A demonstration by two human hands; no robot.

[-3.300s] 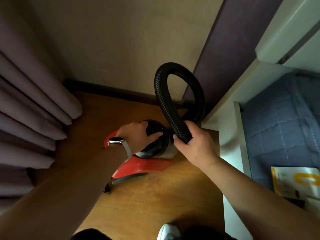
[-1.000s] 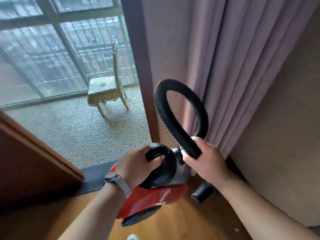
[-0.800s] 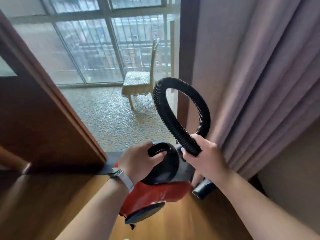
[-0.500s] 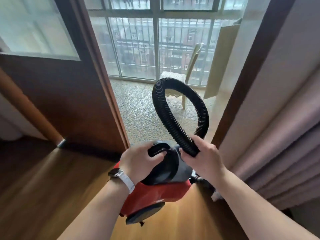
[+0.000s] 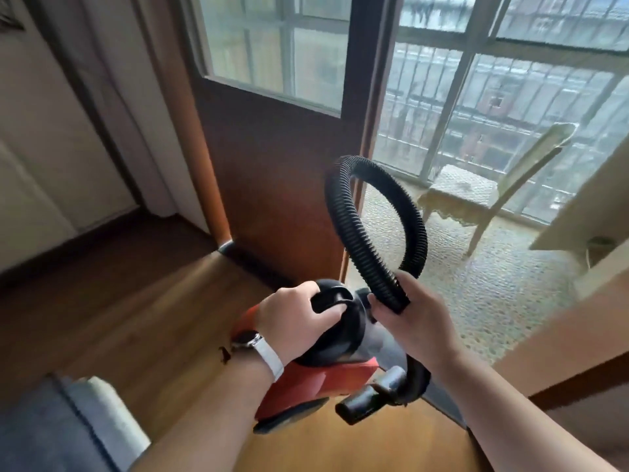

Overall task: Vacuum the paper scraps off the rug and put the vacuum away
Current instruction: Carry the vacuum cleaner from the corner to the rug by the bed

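A red and black canister vacuum [image 5: 316, 379] hangs above the wooden floor in front of me. My left hand [image 5: 292, 321], with a watch on its wrist, grips the black carry handle on top of the vacuum. My right hand [image 5: 413, 321] holds the ribbed black hose [image 5: 347, 212], which loops up and back down. The hose's black nozzle end [image 5: 357, 405] sticks out below my right wrist. No rug or paper scraps are in view.
A brown door with a glass pane [image 5: 279, 137] stands open straight ahead. To its right lies a pebbled balcony floor [image 5: 493, 294] with a pale chair [image 5: 476, 195] and barred windows. A blue-grey cushioned edge [image 5: 51, 427] sits at lower left. Wooden floor [image 5: 119, 301] spreads left.
My view has swung left, from the room corner past the curtains to the balcony door. Both hands keep the same hold on the vacuum and hose, carrying them along.
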